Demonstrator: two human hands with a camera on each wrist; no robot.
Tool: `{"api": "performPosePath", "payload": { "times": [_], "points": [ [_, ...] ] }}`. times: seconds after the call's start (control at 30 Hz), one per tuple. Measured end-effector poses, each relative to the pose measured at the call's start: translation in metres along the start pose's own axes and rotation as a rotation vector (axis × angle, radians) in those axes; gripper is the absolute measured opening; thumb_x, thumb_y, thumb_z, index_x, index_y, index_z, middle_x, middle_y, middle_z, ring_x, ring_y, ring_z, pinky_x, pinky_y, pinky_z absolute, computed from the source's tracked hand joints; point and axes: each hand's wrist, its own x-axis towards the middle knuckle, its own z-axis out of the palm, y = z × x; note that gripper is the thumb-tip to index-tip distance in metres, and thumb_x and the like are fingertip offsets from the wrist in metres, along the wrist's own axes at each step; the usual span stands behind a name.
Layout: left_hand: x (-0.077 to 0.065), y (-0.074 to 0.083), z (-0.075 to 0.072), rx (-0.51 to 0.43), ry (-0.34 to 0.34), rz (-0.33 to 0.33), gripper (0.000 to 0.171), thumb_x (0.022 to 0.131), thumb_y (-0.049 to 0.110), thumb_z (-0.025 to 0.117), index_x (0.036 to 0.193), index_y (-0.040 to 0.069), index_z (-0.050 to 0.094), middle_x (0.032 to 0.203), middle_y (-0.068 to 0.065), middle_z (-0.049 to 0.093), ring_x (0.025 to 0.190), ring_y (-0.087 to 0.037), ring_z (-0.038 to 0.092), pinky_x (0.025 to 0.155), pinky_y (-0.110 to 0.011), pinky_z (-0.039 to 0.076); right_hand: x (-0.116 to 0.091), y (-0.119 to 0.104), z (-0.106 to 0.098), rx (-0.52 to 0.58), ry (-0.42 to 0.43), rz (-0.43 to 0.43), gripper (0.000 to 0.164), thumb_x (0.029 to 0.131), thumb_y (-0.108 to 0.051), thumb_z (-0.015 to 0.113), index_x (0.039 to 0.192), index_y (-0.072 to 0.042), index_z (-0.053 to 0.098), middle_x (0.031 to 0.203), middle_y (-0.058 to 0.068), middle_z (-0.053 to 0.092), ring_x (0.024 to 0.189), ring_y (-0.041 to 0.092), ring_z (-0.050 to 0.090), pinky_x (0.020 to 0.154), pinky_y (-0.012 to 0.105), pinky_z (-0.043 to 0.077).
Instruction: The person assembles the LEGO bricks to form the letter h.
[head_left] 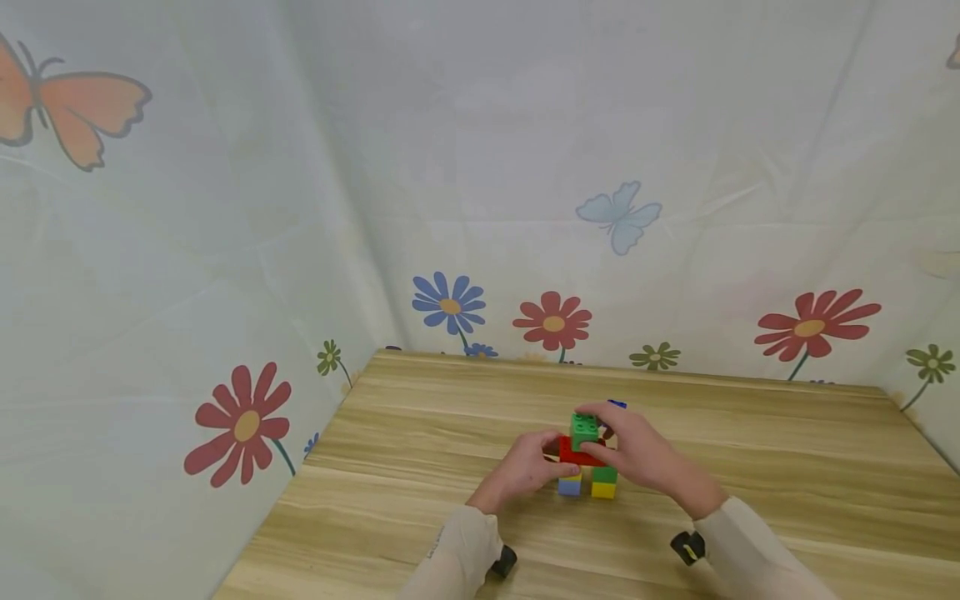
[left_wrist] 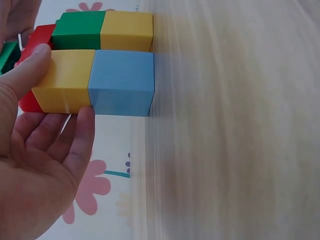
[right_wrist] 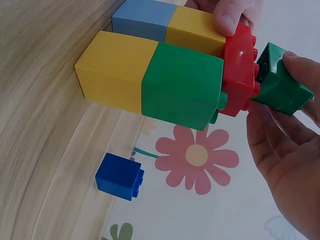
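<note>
Two short columns of toy building bricks stand on the table. One has a light blue brick (left_wrist: 122,80) under a yellow brick (left_wrist: 70,70); the other has a yellow brick (right_wrist: 115,70) under a green brick (right_wrist: 180,82). A red brick (right_wrist: 238,65) bridges both tops. My left hand (head_left: 525,468) grips the light blue and yellow column near its top, thumb and fingers on opposite sides. Between thumb and fingers my right hand (head_left: 637,446) pinches another green brick (right_wrist: 280,82), tilted, right at the studs of the red brick.
A loose dark blue brick (right_wrist: 117,176) lies on the wooden table (head_left: 420,417) behind the columns, on the right-hand side. Fabric walls (head_left: 480,167) printed with flowers and butterflies rise at the table's back and left edges.
</note>
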Motion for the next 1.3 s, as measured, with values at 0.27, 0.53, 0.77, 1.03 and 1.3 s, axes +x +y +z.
{"api": "performPosePath", "payload": {
  "times": [0.27, 0.53, 0.77, 1.03, 1.3],
  "points": [
    [0.0013, 0.001, 0.0024, -0.031, -0.001, -0.022, 0.028, 0.084, 0.027, 0.073, 0.11, 0.025, 0.064, 0.1, 0.015, 0.063, 0.091, -0.005, 0.059, 0.079, -0.024, 0.05, 0.0015, 0.0034, 0.0051, -0.014, -0.001, -0.027, 0.044, 0.083, -0.015, 0.074, 0.123, -0.011, 0.055, 0.109, -0.003, 0.06, 0.087, 0.011, 0.057, 0.07, 0.022, 0.051],
    [0.0023, -0.0006, 0.0029, -0.024, -0.005, -0.001, 0.03, 0.084, 0.026, 0.073, 0.112, 0.024, 0.064, 0.1, 0.014, 0.063, 0.092, -0.005, 0.058, 0.08, -0.024, 0.049, 0.0019, -0.0003, 0.003, -0.014, -0.011, 0.002, 0.048, 0.081, -0.012, 0.075, 0.124, -0.01, 0.055, 0.113, 0.0, 0.059, 0.088, 0.014, 0.058, 0.072, 0.023, 0.052],
    [-0.0001, -0.0011, 0.0021, -0.019, -0.001, 0.02, 0.029, 0.084, 0.024, 0.073, 0.112, 0.022, 0.064, 0.101, 0.013, 0.064, 0.092, -0.005, 0.059, 0.081, -0.023, 0.049, 0.0, -0.002, 0.0034, -0.004, -0.033, 0.028, 0.054, 0.078, -0.007, 0.077, 0.127, -0.01, 0.053, 0.116, 0.0, 0.058, 0.09, 0.013, 0.057, 0.075, 0.022, 0.051],
    [-0.0013, -0.0025, 0.0001, -0.036, -0.022, 0.041, 0.029, 0.086, 0.025, 0.071, 0.114, 0.02, 0.064, 0.103, 0.013, 0.064, 0.093, -0.004, 0.059, 0.081, -0.022, 0.049, 0.0001, -0.0014, 0.0039, -0.01, -0.04, 0.019, 0.055, 0.078, -0.008, 0.077, 0.128, -0.009, 0.053, 0.117, 0.001, 0.058, 0.09, 0.013, 0.058, 0.075, 0.021, 0.05],
    [-0.0013, -0.0034, -0.0001, -0.069, -0.04, 0.044, 0.03, 0.088, 0.025, 0.069, 0.117, 0.02, 0.063, 0.105, 0.013, 0.064, 0.095, -0.005, 0.059, 0.082, -0.023, 0.048, 0.0017, -0.0027, 0.0046, -0.008, -0.04, 0.026, 0.054, 0.078, -0.007, 0.077, 0.127, -0.009, 0.054, 0.116, 0.001, 0.058, 0.09, 0.013, 0.058, 0.076, 0.022, 0.051]
  ]
}}
